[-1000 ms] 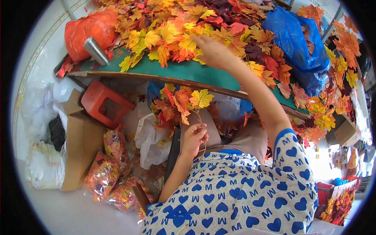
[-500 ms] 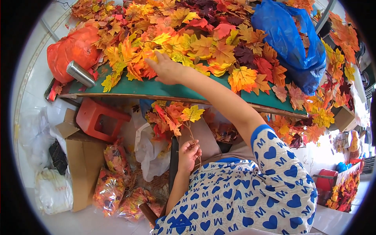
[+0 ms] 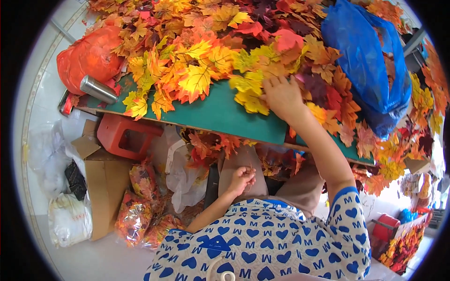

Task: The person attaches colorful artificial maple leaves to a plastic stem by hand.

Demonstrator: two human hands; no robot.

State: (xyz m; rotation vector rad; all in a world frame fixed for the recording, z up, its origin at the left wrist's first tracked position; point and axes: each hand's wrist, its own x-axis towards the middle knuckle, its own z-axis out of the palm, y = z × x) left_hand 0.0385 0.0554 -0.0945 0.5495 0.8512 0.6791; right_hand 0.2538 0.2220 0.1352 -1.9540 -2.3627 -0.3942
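Artificial maple leaves in yellow, orange, red and dark purple cover much of the green tabletop (image 3: 206, 114). My right hand (image 3: 283, 98) reaches over the table's near edge into them, its bent fingers closed on a yellow leaf spray (image 3: 252, 91); the leaves partly hide the fingertips. Over my lap, my left hand (image 3: 243, 180) is closed in a pinch. Something thin and brownish shows at its fingertips, too small to name. Left of my right hand, a bright yellow-orange leaf spray (image 3: 194, 80) lies on the pile.
A steel flask (image 3: 98, 89) lies by a red plastic bag (image 3: 89, 58) at the left end. A blue bag (image 3: 363, 56) sits at the right. Below are a red stool (image 3: 124, 136), a cardboard box (image 3: 110, 192) and clear bags of leaves (image 3: 133, 218).
My right hand has moved right across the leaves. The leaf spray that stood in my left hand no longer shows there; that hand has shifted slightly right. My view has shifted too.
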